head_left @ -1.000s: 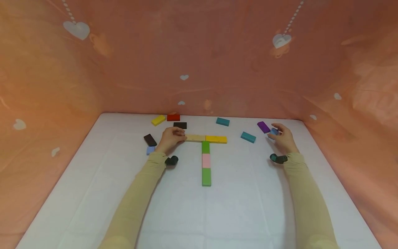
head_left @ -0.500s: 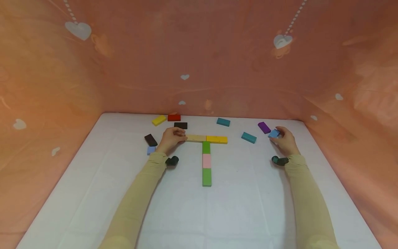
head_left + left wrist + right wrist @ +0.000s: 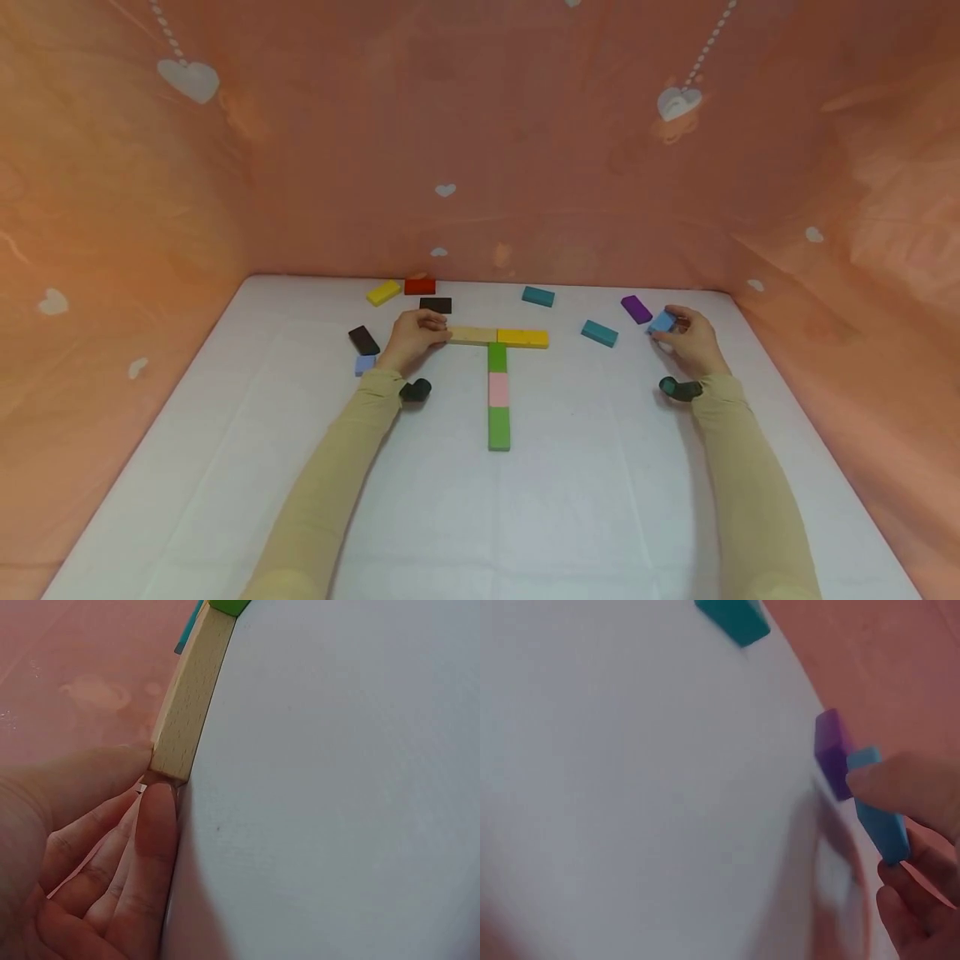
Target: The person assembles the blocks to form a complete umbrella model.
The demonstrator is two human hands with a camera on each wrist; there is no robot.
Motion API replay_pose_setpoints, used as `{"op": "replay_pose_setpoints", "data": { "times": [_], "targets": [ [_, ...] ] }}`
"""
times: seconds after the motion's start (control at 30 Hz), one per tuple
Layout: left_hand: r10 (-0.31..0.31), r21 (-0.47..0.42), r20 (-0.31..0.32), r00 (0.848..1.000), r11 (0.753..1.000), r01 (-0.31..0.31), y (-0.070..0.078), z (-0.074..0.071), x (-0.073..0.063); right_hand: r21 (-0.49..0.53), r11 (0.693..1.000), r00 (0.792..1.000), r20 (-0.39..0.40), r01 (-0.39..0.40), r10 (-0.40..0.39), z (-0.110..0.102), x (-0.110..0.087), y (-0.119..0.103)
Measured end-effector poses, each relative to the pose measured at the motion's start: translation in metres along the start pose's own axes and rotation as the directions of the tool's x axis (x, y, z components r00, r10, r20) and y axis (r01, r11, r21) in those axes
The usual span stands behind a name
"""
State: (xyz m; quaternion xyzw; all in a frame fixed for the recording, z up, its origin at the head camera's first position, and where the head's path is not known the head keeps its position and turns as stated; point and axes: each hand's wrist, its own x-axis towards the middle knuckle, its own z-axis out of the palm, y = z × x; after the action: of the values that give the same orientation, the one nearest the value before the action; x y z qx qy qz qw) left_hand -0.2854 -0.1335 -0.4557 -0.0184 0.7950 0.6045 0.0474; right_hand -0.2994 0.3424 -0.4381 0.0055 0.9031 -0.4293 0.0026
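Note:
My left hand pinches the left end of a plain wooden block lying on the table; in the left wrist view the thumb is on its far side and a fingertip at its end face. The wooden block meets a yellow-orange block end to end. Below their joint runs a column of a green block, a pink block and another green block. At the right, my right hand holds a light-blue block between thumb and fingers, beside a purple block.
Two teal blocks lie between the column and my right hand. Around my left hand are a yellow block, a red block, dark blocks and a periwinkle block. Patterned cloth walls the white table's back and sides.
My right hand has closed its fingers on the light-blue block and tilted it up slightly beside the purple one. My left hand stays at the wooden block's end.

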Motion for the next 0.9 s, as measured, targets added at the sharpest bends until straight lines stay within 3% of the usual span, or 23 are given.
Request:
{"op": "replay_pose_setpoints", "data": {
  "times": [0.1, 0.2, 0.37, 0.63, 0.9],
  "targets": [
    [0.002, 0.002, 0.0, 1.0, 1.0, -0.002, 0.0, 0.0, 0.0, 0.012, 1.0, 1.0, 0.01, 0.026, -0.026, -0.001, -0.001, -0.005],
    [0.003, 0.01, 0.001, 1.0, 1.0, -0.003, -0.001, 0.0, 0.0, 0.017, 0.994, 0.994, 0.007, 0.105, -0.105, 0.0, 0.0, -0.013],
    [-0.003, 0.014, 0.003, 1.0, 1.0, 0.003, -0.002, 0.0, -0.002, 0.012, 0.971, 0.971, 0.026, 0.239, -0.24, 0.007, 0.003, -0.032],
    [0.001, 0.021, 0.009, 1.0, 1.0, -0.001, -0.002, -0.001, -0.001, 0.045, 0.954, 0.95, 0.09, 0.297, -0.299, 0.025, 0.006, -0.06],
    [-0.014, 0.002, 0.009, 1.0, 1.0, 0.014, -0.001, -0.002, -0.001, 0.111, 0.922, 0.905, 0.177, 0.371, -0.386, 0.048, 0.001, -0.089]
  ]
}}
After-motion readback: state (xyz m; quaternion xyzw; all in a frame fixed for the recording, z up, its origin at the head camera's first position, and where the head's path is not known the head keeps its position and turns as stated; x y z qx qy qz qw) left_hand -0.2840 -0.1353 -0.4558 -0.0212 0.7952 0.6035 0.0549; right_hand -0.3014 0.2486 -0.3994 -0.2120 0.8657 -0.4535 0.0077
